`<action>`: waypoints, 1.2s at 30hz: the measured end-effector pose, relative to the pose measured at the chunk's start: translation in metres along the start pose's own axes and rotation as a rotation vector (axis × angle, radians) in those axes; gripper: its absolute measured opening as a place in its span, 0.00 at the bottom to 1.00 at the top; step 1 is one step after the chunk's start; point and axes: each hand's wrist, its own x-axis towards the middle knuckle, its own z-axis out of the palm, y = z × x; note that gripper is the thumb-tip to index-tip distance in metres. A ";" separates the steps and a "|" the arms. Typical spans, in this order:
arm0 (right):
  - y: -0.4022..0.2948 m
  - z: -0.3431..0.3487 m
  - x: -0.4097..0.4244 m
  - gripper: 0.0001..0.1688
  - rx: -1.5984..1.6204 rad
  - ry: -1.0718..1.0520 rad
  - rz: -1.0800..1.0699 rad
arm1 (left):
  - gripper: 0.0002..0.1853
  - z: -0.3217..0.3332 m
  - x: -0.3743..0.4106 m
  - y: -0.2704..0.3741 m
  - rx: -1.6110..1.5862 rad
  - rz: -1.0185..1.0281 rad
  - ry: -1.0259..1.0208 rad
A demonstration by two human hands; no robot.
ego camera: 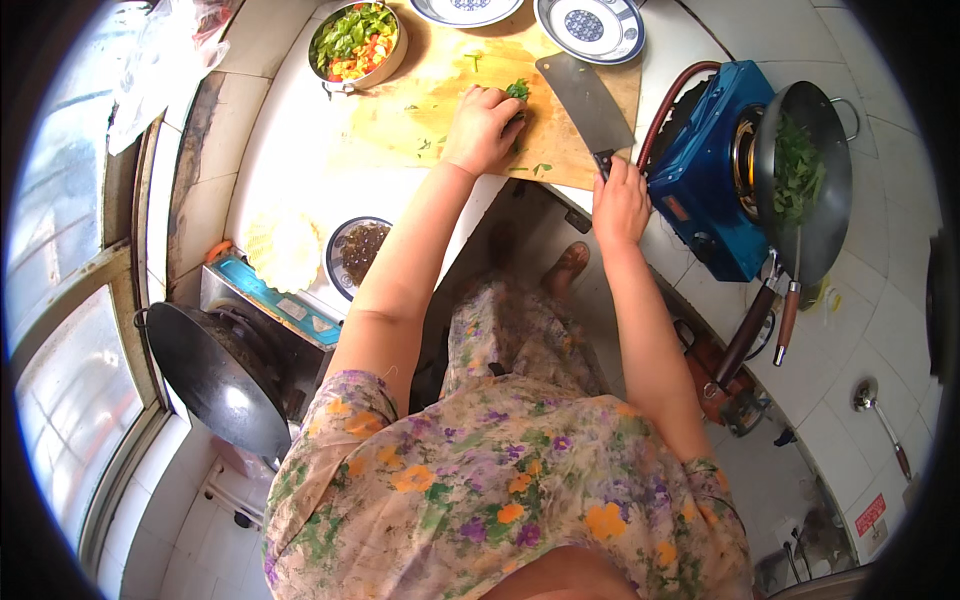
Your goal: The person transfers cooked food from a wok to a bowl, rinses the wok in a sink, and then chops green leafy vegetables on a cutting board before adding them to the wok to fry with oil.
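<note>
My left hand is closed over a small bunch of leafy greens on the wooden cutting board. Most of the bunch is hidden under my fingers. My right hand has its fingers at the black handle of a cleaver, whose wide blade lies flat across the board's right side. Green scraps are scattered over the wood. At the board's far left stands a metal bowl of chopped green peppers with red and yellow pieces.
Right of the board, a wok with greens and a spatula sits on a blue gas stove. Two patterned plates stand at the back. A plate of dark food, a yellow basket and another wok are left.
</note>
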 end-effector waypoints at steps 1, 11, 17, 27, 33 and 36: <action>-0.002 -0.002 0.001 0.26 -0.003 0.003 0.004 | 0.15 -0.006 -0.004 0.005 0.026 0.007 0.015; -0.060 -0.019 0.041 0.34 0.506 -0.029 -0.238 | 0.17 -0.034 -0.026 0.019 -0.300 -0.217 0.278; -0.102 0.041 0.098 0.51 0.571 -0.003 -0.438 | 0.19 -0.024 -0.056 0.019 -0.922 -0.678 0.763; -0.144 0.054 0.087 0.33 0.425 0.067 -0.693 | 0.25 -0.017 -0.082 0.043 -1.157 -0.800 0.804; -0.139 0.067 0.129 0.13 0.303 0.195 -0.761 | 0.26 -0.024 -0.083 0.046 -1.164 -0.856 0.785; -0.145 0.067 0.147 0.09 0.268 0.205 -0.681 | 0.26 -0.024 -0.084 0.051 -1.169 -0.862 0.771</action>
